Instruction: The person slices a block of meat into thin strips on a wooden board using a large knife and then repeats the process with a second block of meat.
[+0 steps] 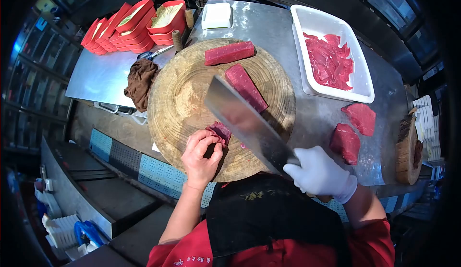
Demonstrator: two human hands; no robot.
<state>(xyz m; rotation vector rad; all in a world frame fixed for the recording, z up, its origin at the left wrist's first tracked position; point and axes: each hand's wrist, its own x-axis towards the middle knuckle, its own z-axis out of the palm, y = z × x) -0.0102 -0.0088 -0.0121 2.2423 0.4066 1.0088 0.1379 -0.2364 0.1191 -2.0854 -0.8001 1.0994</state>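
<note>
A person's left hand (199, 154), bare, has its thumb and fingers drawn together on the near edge of a small dark red slice (221, 130) that lies on the near part of a round wooden block (175, 94). The right hand (319, 175), in a white glove, has its fingers clamped round a cleaver (249, 123), whose broad blade slants across the block, to the right of the slice; whether it touches the wood cannot be told. Beyond the blade lie two meat strips (229, 53), well apart from the left hand. On the metal tabletop (269, 15), a white tub (298, 60) holds thin cuts (331, 65), with two meat chunks (345, 143) nearer the person. A brown cloth (140, 82) lies left of the block, near red trays (137, 41).
</note>
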